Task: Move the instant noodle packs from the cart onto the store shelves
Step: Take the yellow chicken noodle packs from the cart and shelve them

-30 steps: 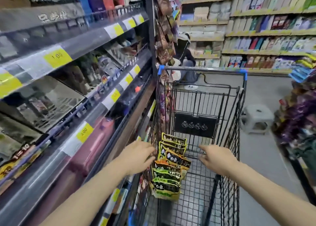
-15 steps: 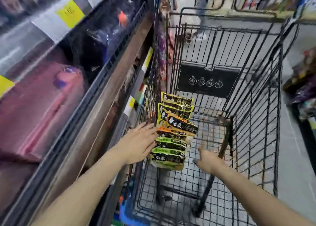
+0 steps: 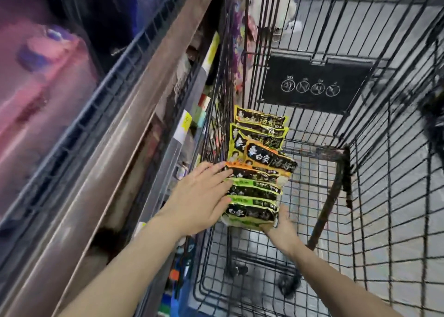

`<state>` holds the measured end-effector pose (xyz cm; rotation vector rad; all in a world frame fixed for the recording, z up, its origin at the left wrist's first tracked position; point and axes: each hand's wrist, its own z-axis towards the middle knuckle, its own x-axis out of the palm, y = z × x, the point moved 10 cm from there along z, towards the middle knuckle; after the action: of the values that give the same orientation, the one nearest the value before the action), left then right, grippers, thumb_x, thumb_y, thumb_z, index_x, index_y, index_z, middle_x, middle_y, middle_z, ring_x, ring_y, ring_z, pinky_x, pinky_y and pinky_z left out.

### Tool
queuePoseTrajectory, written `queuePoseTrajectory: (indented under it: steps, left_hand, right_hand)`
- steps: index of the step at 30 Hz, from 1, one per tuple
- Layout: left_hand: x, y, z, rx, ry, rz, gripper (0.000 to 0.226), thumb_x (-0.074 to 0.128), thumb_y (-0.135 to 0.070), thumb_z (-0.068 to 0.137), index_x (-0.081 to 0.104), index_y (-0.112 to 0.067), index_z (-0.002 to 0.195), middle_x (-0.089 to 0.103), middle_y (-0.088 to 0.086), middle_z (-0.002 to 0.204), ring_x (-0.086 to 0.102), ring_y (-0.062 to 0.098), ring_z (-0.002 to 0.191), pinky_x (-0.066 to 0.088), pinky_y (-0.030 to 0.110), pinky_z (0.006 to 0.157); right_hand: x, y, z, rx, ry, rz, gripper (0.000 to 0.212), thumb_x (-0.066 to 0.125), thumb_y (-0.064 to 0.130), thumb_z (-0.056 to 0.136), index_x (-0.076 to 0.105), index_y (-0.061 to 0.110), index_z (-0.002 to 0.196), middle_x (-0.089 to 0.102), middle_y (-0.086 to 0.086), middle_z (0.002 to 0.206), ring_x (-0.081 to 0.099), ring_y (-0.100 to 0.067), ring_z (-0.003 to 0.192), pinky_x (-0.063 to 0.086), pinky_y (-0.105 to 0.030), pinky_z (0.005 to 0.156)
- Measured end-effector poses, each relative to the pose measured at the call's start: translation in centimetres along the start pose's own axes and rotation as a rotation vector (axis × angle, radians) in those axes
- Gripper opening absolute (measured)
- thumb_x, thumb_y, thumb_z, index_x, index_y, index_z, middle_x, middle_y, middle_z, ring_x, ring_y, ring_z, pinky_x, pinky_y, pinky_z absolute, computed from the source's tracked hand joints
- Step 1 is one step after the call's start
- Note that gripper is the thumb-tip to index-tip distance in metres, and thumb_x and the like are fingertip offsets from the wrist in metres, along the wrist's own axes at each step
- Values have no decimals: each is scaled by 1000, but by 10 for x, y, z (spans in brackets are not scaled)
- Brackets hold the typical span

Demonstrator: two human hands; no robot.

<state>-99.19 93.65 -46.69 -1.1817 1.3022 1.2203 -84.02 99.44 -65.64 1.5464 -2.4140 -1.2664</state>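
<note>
Several instant noodle packs [image 3: 255, 189], green, orange and yellow with black labels, stand in a row against the left wall of the black wire cart [image 3: 374, 163]. My left hand [image 3: 199, 201] lies flat with straight fingers on the left side of the nearest packs. My right hand [image 3: 281, 228] cups the nearest green pack from below and from the right; its fingers are mostly hidden under the pack. The store shelves [image 3: 113, 134] run along the left of the cart.
A black sign with round icons [image 3: 312, 83] hangs on the cart's far wall. Blurred pink and dark goods [image 3: 40, 76] fill the upper shelf. Price tags [image 3: 185, 124] line the lower shelf edge. Grey floor shows through the cart's mesh.
The view has tilted down and closer into the cart. Both hands have reached in: the left now touches the packs, the right has moved under the nearest pack.
</note>
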Motion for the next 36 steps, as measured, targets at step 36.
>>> queuePoseTrajectory:
  steps: [36]
  left_hand:
    - [105,-12,31,-945,315,-1023,39,52,-14,92,44,-2,129,52,13,131,51,28,116,38,24,84]
  right_hand:
    - [-206,72,-80,-276,-374,360,16,68,22,84,65,7,89,71,-6,84,65,-17,75,50,-22,62]
